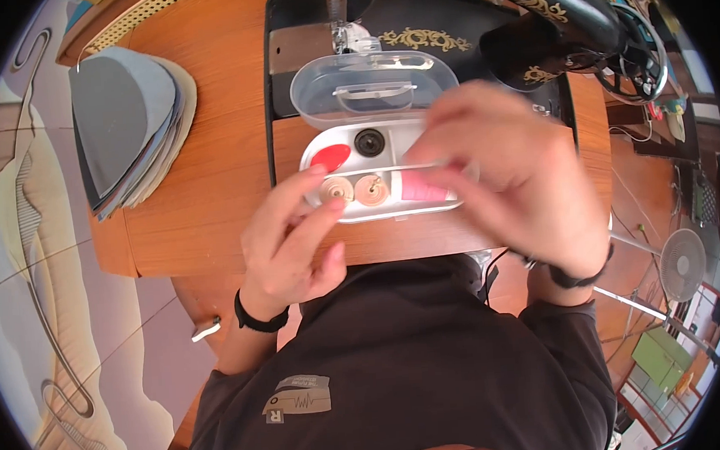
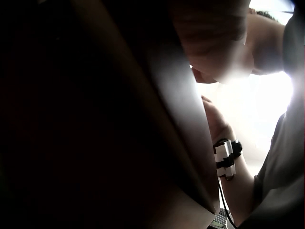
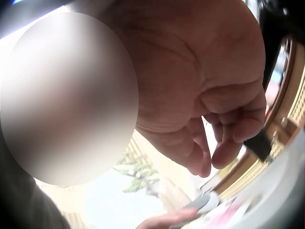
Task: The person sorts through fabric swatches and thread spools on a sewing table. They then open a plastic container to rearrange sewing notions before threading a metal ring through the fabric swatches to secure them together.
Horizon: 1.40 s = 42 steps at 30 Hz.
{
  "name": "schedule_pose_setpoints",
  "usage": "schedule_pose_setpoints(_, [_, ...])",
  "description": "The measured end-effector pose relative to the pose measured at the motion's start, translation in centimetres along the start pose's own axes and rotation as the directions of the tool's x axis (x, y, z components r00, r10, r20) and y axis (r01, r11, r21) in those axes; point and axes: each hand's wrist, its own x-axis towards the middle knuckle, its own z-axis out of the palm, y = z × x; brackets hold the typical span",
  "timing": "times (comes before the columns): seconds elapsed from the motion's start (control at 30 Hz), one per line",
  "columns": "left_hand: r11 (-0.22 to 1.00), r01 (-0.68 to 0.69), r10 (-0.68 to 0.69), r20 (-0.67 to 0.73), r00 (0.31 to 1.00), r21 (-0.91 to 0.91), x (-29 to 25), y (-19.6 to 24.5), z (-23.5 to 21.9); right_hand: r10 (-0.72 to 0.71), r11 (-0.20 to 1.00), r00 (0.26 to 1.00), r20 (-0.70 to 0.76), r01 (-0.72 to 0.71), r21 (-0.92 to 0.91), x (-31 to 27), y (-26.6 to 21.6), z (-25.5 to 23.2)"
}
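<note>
A white divided box (image 1: 363, 218) holds a red oval piece (image 1: 330, 157), a black bobbin (image 1: 370, 143), two pale bobbins (image 1: 372, 190) and a pink item (image 1: 423, 186). My left hand (image 1: 291, 246) lies at the box's left front with bent, spread fingers, the index fingertip by the red piece. Blurred, my right hand (image 1: 514, 178) hovers over the box's right side. In the right wrist view the thumb and fingertips of that hand (image 3: 205, 90) nearly meet, with no object visible between them. A thin pale line spans the box between the hands; whether it is a divider is unclear.
Behind the box sits a clear lid (image 1: 311, 92), in front of a black sewing machine (image 1: 561, 15) with gold patterns. Stacked grey and beige fabric pieces (image 1: 127, 115) lie on the wooden table (image 1: 220, 93) at left. A fan (image 1: 682, 265) stands at right.
</note>
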Motion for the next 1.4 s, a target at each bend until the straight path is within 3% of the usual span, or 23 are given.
schedule_pose_setpoints(0.07, [0.998,0.054,-0.056,-0.082,0.995,-0.031,-0.3,-0.2,0.2,0.257,0.966,0.954,-0.156,-0.26,-0.003,-0.8,2.2,-2.4])
schedule_pose_setpoints(0.1, [0.996,0.086,-0.09,-0.107,0.99,-0.039,-0.7,-0.2,0.1,0.441,0.889,0.874,-0.205,-0.457,-0.036,-0.8,3.8,-3.7])
schedule_pose_setpoints(0.13, [0.99,0.123,-0.128,-0.079,0.989,-0.066,-0.9,-0.1,0.0,0.472,0.862,0.858,-0.201,-0.497,-0.101,-1.3,6.6,-4.3])
schedule_pose_setpoints(0.23, [0.998,0.063,-0.064,-0.035,0.997,-0.03,-0.3,-0.2,-0.2,0.529,0.822,0.846,-0.072,-0.531,-0.205,-1.7,9.6,-3.0])
schedule_pose_setpoints(0.33, [0.998,0.045,-0.046,-0.038,0.998,-0.036,-0.2,-0.3,0.0,0.481,0.861,0.875,0.048,-0.462,-0.213,0.1,8.2,-1.3])
schedule_pose_setpoints(0.47, [0.999,0.039,-0.04,-0.029,0.999,-0.036,-0.2,-0.3,-0.1,0.179,0.969,0.983,0.038,-0.169,-0.181,1.8,11.2,0.9])
schedule_pose_setpoints(0.63, [1.0,0.03,-0.03,-0.044,0.999,-0.004,-0.2,-0.2,-0.1,0.334,0.91,0.942,-0.017,-0.327,-0.255,2.8,10.7,1.4])
schedule_pose_setpoints(0.83, [0.998,0.064,-0.064,-0.043,0.997,-0.017,-0.4,-0.6,0.0,0.51,0.805,0.85,-0.134,-0.526,-0.276,-0.8,9.1,-1.3])
schedule_pose_setpoints(0.9, [0.993,0.11,-0.111,-0.024,0.994,-0.031,-0.1,-0.3,-0.4,0.481,0.791,0.836,-0.264,-0.543,-0.28,-3.0,8.2,-2.3])
schedule_pose_setpoints(0.97, [0.976,0.185,-0.191,-0.042,0.981,-0.116,-0.1,-0.4,-0.3,0.555,0.757,0.793,-0.249,-0.606,-0.245,-4.0,5.8,-4.1])
schedule_pose_setpoints(1.03, [0.922,0.273,-0.305,-0.083,0.949,-0.274,-0.4,-0.9,0.2,0.513,0.826,0.834,-0.204,-0.544,-0.146,-4.5,3.8,-4.6])
schedule_pose_setpoints(1.17, [0.829,0.337,-0.372,0.011,0.928,-0.447,-0.5,-1.5,0.9,0.355,0.93,0.932,-0.076,-0.361,-0.071,-3.7,1.3,-3.2])
schedule_pose_setpoints(1.4, [0.832,0.353,-0.361,0.066,0.93,-0.427,-0.5,-1.5,0.7,0.358,0.928,0.933,-0.04,-0.36,-0.097,-2.9,1.4,-2.3])
